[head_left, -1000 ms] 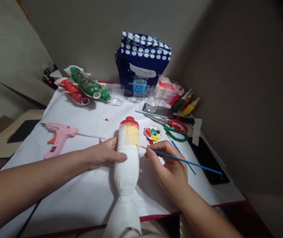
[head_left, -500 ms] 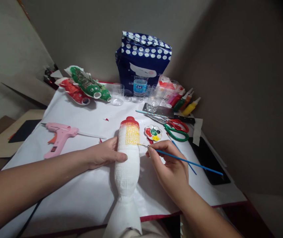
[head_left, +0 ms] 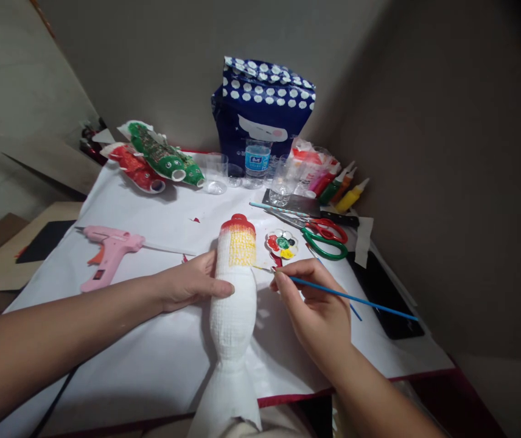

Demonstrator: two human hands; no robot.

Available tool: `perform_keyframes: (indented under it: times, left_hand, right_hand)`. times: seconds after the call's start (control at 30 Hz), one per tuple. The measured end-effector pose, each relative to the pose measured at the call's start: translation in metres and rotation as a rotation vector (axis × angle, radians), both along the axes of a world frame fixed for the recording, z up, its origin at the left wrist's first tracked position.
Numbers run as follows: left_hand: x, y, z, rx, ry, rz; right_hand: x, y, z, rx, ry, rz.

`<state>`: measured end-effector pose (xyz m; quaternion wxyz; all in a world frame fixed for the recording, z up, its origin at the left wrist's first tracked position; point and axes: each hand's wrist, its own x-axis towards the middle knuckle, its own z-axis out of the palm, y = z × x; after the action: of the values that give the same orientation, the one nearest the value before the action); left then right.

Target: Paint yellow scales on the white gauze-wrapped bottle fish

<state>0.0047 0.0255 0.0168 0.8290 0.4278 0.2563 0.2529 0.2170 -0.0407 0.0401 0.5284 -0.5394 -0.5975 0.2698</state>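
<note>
A white, cloth-textured fish-shaped bottle figure (head_left: pixel 234 322) points away from me, its flared tail end at the near table edge. Red covers its neck and shoulder, and a yellow patch lies just below. My left hand (head_left: pixel 196 285) grips the figure's left side, thumb on top. In my right hand (head_left: pixel 318 304) a blue paintbrush (head_left: pixel 356 298) is pinched, its yellowed tip at the figure's right edge beside the yellow patch. Close behind that hand lies a flower-shaped palette (head_left: pixel 282 244) with red, green, black and yellow paint.
A pink glue gun (head_left: pixel 112 249) lies left. Red and green painted fish (head_left: pixel 160 155) sit at the back left, near clear cups (head_left: pixel 217 173) and a blue bag (head_left: pixel 265 115). Scissors (head_left: pixel 327 240), a knife (head_left: pixel 340 219), paint bottles (head_left: pixel 352 196) and a black phone (head_left: pixel 388 304) occupy the right.
My right hand and the paintbrush have shifted slightly to the right. My left hand stays on the figure, which has barely moved.
</note>
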Motion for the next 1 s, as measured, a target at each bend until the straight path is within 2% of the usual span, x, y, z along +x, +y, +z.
perform_keyframes:
  times: [0.13, 0.27, 0.43, 0.6, 0.8, 1.0]
  left_hand:
    - [-0.002, 0.001, -0.002, -0.014, 0.032, 0.023]
    - [-0.004, 0.002, -0.004, -0.026, 0.039, 0.007]
    - [-0.006, 0.003, -0.004, -0.054, 0.055, -0.001]
    - [-0.007, 0.005, -0.004, -0.078, 0.027, -0.024]
    - [-0.007, 0.005, -0.004, -0.095, -0.003, -0.040]
    - [-0.007, 0.005, -0.005, -0.091, -0.035, -0.051]
  right_hand:
    - [0.001, 0.003, 0.001, -0.043, 0.118, -0.045]
    - [0.004, 0.007, -0.001, -0.060, 0.151, -0.066]
    - [0.036, 0.028, -0.003, 0.033, 0.046, -0.207]
    - [0.069, 0.054, -0.008, -0.123, -0.174, -0.088]
    - [0.064, 0.058, -0.018, -0.133, -0.258, -0.033]
    - [0.062, 0.057, -0.023, -0.138, -0.319, -0.037]
